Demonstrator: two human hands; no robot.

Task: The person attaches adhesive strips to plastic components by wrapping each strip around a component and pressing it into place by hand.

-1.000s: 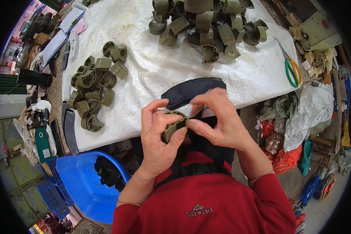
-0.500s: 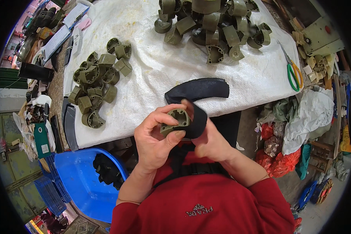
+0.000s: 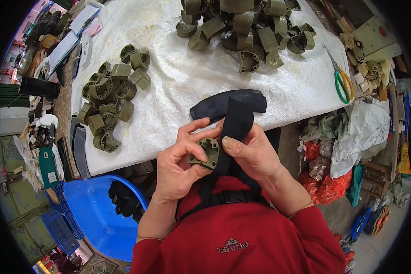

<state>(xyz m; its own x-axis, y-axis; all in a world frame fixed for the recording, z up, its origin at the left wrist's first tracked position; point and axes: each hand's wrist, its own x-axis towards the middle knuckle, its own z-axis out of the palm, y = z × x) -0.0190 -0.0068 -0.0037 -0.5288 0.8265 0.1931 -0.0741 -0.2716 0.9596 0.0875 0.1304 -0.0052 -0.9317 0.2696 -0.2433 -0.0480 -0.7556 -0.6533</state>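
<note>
An olive-green moulded part [image 3: 209, 153], hollow with small round holes at its corners, is gripped between the thumb and fingers of my left hand [image 3: 178, 162]. My right hand [image 3: 255, 153] pinches a black strip [image 3: 236, 121] with the thumb against the part's right side. The strip's upper end stands up in a curl. Just beyond my fingers, a curved dark piece [image 3: 214, 104] lies on the white woven sheet [image 3: 169, 86] at the table's near edge. Some right-hand fingers are hidden behind the strip.
Similar green parts form a small heap [image 3: 107, 98] at left and a larger pile [image 3: 249, 34] at the far side. Scissors [image 3: 341, 81] lie at the right edge. A blue basin [image 3: 93, 219] holding black pieces stands at lower left. Plastic bags [image 3: 358, 137] crowd the right.
The black strip, earlier curled beside the part and blurred, now stands upright with its end above my right hand. My right thumb has come round onto the strip. The left hand still holds the part.
</note>
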